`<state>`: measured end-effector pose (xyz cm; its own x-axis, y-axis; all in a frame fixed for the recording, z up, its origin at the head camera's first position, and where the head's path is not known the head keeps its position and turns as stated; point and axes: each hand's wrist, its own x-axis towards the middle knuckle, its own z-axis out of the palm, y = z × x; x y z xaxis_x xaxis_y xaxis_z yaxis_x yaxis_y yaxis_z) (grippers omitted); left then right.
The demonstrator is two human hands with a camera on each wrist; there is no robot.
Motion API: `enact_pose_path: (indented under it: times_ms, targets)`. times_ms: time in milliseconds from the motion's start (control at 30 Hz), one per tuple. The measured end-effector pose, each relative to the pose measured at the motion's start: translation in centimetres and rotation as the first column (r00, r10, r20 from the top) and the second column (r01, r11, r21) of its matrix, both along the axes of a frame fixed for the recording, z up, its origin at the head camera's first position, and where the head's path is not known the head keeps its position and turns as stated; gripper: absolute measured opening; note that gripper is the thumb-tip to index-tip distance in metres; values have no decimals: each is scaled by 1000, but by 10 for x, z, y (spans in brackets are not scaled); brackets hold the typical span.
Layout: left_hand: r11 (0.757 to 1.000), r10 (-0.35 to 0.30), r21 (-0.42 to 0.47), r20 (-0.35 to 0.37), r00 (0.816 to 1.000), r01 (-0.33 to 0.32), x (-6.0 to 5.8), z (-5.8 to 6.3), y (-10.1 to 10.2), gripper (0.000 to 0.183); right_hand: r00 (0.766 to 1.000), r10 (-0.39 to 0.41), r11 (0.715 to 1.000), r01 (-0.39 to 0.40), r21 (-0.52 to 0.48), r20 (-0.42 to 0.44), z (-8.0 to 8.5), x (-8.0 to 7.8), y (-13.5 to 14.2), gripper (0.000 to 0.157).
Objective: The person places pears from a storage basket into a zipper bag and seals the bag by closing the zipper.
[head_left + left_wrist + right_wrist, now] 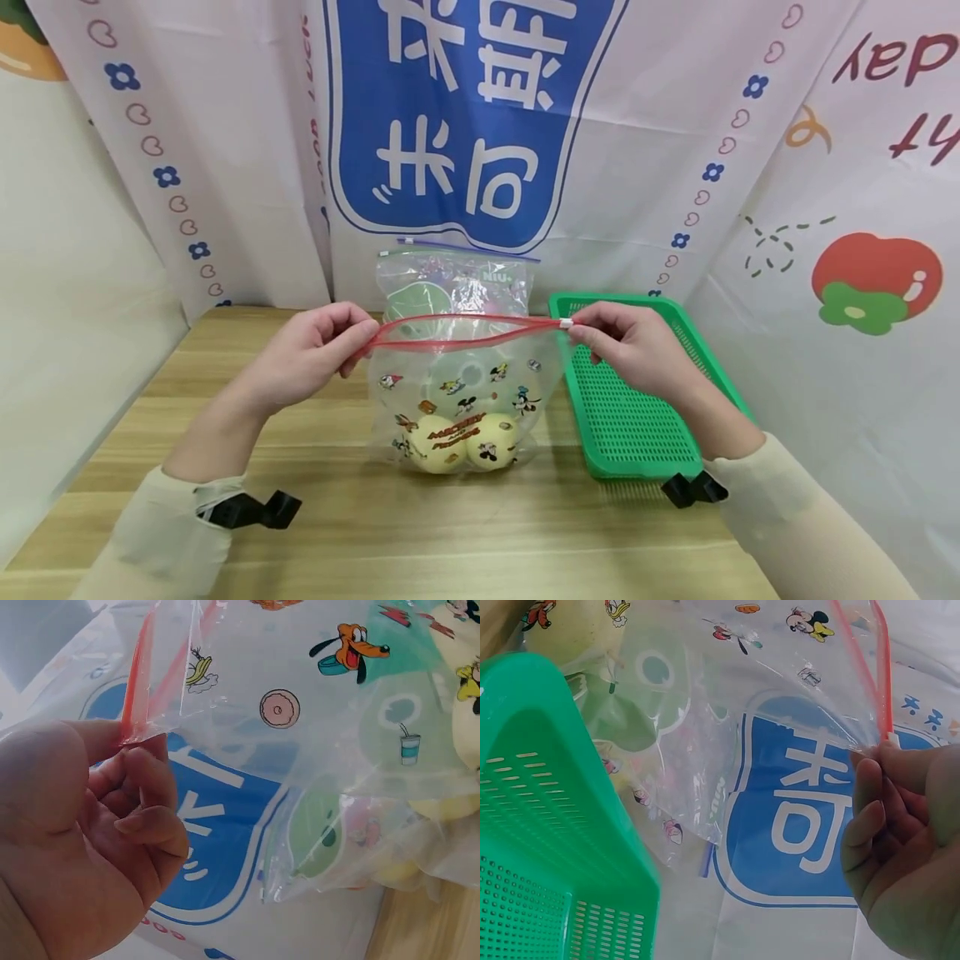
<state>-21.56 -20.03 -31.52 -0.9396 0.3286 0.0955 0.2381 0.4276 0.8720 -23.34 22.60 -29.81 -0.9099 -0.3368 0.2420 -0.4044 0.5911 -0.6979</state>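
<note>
A clear slider zip bag [465, 392] with cartoon prints stands upright on the table, its red-edged mouth parted in the middle. Two pale yellow round items [491, 442] lie at its bottom; their kind is hard to tell through the print. My left hand [315, 354] pinches the left end of the red zip [137, 690] between thumb and fingers. At the other end, my right hand [633, 342] pinches the bag's corner by the white slider [566, 323]. In the right wrist view the red strips [883, 667] meet at that hand's thumb.
Behind the held bag stand other zip bags [457, 279] with green and purple tops, one bearing a green print. A green perforated basket [630, 417] sits on the wooden table [300, 533] under the right forearm. Printed cloth [637, 167] hangs behind.
</note>
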Motion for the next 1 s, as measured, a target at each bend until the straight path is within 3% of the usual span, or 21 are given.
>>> enact_pose_path:
  times_ms: [133, 300, 433, 600, 1000]
  targets:
    - [999, 9, -43, 10, 1000, -9, 2, -10, -8, 25, 1000, 19, 1000, -19, -6, 5, -1, -1, -2, 16]
    - [998, 19, -52, -86, 996, -24, 5, -18, -15, 14, 1000, 16, 1000, -15, -10, 21, -1, -1, -2, 15]
    - [996, 45, -71, -175, 984, -58, 6, -19, -13, 8, 999, 0, 1000, 1, -18, 35, -3, 0, 0, 16]
    - [993, 50, -94, -221, 974, -72, 6, -15, -9, 7, 999, -23, 999, 25, -41, 37, -4, 3, 6, 15]
    - [990, 114, 113, -316, 942, -82, 6, -9, -6, 11, 1000, -20, 996, 21, -89, 16, -3, 5, 10, 15]
